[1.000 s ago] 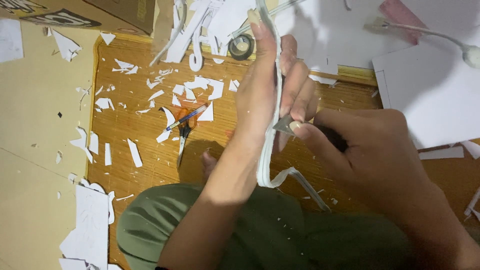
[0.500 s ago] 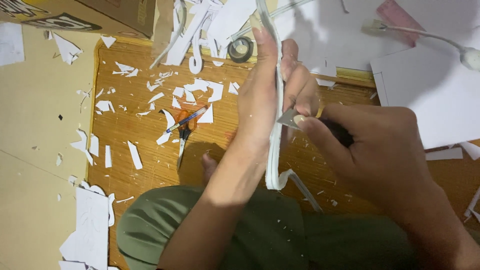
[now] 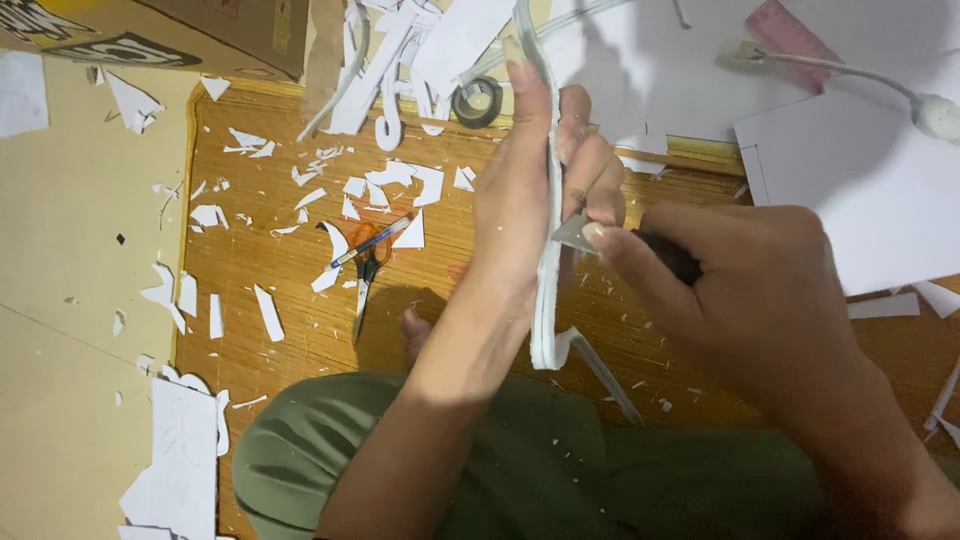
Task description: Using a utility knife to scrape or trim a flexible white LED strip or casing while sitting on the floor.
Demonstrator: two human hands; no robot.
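Lap: olive-green cloth [image 3: 520,470] over knees, lowest in view, both forearms crossing above it.
Right hand [image 3: 740,290]: closed tight round dark handle of small craft knife [image 3: 640,245]; grey blade tip pressed against edge of foam strip.
Left hand [image 3: 530,190]: wrapped round white curved foam-board strip [image 3: 545,270], thumb on one side, fingers on other, held upright above lap.
Foam strip: runs from above fingertips down past wrist, hooks at lower end; thin grey offcut trails off hook toward lap.
Surface: woven wooden mat [image 3: 290,290] on floor, pale beige sheet [image 3: 70,260] along left.
Left near: white cut sheet with curly outline [image 3: 180,460] just beside knee.
Mid: orange-handled scissors [image 3: 365,270] lying flat, blue-and-white pen [image 3: 372,240] across handles; white foam scraps [image 3: 330,190] scattered around.
Right: large white foam board sheet [image 3: 860,190], well apart from scissors.
Far: dark tape roll [image 3: 478,100] among white cut-out shapes [image 3: 400,50]; brown cardboard box [image 3: 180,30] far left; pink ruler [image 3: 790,30] and white cable with bulb-shaped end [image 3: 935,115] far right.
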